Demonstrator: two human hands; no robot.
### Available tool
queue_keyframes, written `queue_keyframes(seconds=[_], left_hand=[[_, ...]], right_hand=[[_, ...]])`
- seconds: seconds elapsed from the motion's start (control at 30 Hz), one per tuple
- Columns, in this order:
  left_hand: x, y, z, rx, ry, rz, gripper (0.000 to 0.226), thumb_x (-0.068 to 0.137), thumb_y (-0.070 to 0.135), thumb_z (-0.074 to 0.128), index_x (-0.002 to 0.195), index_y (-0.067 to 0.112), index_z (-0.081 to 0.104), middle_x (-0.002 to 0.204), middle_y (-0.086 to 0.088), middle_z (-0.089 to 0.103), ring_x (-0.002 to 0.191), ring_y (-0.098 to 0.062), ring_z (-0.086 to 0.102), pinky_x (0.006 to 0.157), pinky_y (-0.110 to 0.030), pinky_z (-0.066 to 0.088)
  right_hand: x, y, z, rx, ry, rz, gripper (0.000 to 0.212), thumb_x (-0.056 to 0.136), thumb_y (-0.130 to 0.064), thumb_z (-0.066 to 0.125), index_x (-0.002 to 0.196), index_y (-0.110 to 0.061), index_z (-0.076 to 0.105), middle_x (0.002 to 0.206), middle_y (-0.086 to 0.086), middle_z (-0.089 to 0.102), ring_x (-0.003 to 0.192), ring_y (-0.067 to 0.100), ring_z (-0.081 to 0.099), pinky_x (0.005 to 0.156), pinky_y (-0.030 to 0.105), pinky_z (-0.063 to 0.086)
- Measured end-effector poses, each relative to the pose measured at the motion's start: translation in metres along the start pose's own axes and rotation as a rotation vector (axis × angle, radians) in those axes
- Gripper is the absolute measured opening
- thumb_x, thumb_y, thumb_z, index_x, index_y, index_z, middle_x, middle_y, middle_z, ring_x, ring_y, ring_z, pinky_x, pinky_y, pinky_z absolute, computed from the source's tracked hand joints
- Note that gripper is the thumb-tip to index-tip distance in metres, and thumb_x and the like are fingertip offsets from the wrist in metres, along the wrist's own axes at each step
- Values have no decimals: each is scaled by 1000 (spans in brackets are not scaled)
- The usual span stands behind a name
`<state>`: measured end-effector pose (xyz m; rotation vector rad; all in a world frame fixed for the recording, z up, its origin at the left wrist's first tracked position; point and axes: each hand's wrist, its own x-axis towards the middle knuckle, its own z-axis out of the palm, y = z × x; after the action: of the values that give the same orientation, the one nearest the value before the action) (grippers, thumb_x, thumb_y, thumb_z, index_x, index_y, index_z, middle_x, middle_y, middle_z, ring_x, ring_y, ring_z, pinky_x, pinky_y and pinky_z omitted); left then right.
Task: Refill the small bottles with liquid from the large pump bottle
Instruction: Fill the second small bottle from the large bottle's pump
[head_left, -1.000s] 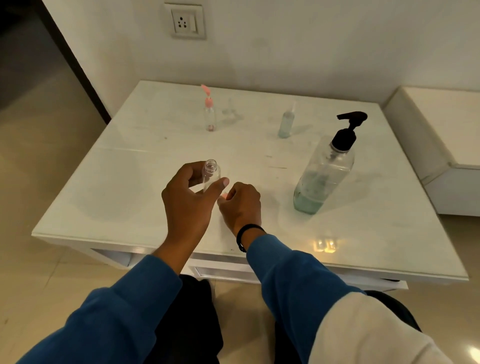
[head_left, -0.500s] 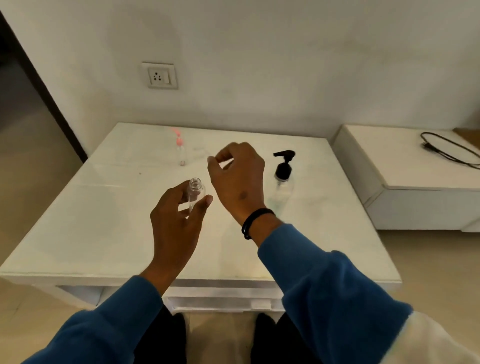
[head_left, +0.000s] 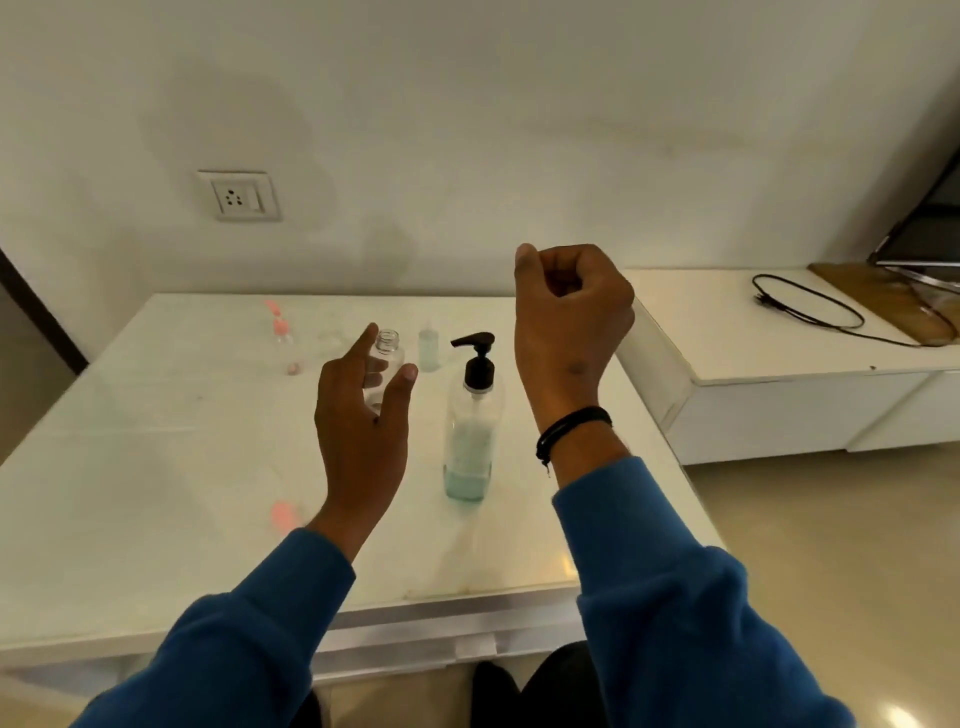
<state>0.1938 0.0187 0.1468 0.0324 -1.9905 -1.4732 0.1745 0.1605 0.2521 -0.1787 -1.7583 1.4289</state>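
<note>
Fingers (head_left: 363, 353) of my left hand (head_left: 361, 415) wrap a small clear plastic bottle (head_left: 384, 371), uncapped and upright, above the glossy white desk (head_left: 130, 467). My right hand (head_left: 569, 322) curls into a loose empty-looking fist above the cylindrical black-pumped large bottle (head_left: 470, 431) standing between both hands.

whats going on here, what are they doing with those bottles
A person seated at a white table holds a small clear bottle, uncapped and seemingly empty, upright in the left hand. The right hand is raised in a loose fist above the large pump bottle, not touching it. A pink cap lies on the table, and two more small bottles stand further back.
</note>
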Motion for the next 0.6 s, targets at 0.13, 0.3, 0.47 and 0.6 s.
queue_keyframes(seconds=[0.13,0.3,0.47,0.6], left_hand=[[-6,-21,12,-23,25,-29,51,96,27,70,144,17,55,119,9,55,100,9,57,83,-26,57],[-9,-40,14,-21,-40,41,52,93,32,72,138,9,59,118,7,63,102,5,60,79,-13,55],[5,-34,17,-60,-135,81,53,90,28,78,136,9,59,120,9,67,108,-7,66,82,-13,54],[15,-36,22,-67,-136,66,48,88,31,80,128,11,62,111,22,65,104,-3,68,79,-13,55]], right_hand=[[-10,31,15,30,47,106,16,93,-22,74,80,-16,67,71,-15,64,69,4,61,71,17,53],[-28,72,23,109,-5,123,14,97,-13,67,85,-5,70,72,-8,66,67,1,60,67,16,49],[-41,87,32,151,-116,3,3,96,-10,69,96,-8,71,85,-8,71,82,14,71,76,32,61],[-43,95,38,149,-119,-104,4,95,-9,71,95,-11,68,87,4,72,80,21,73,71,27,61]])
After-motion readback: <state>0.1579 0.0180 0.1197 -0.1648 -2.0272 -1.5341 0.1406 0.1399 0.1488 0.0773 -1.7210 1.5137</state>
